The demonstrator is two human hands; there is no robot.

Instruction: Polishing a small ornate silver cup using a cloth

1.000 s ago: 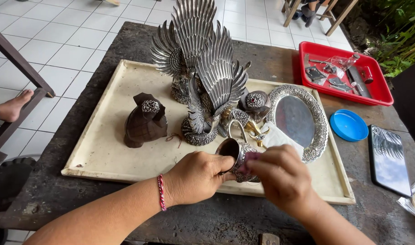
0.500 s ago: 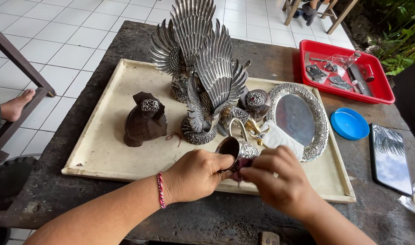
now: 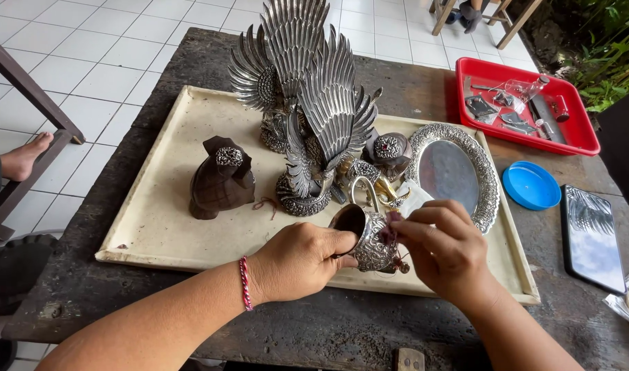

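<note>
Hands over tray | left grip clasps silver cup | right grip pinches tassel

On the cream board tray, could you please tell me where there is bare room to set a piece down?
The cream board tray is bare along its left edge and near-left corner, left of the dark brown wooden figure. It is crowded around the silver winged bird statues, the oval silver dish, and where the left hand and right hand hold the small embossed silver cup.
</note>
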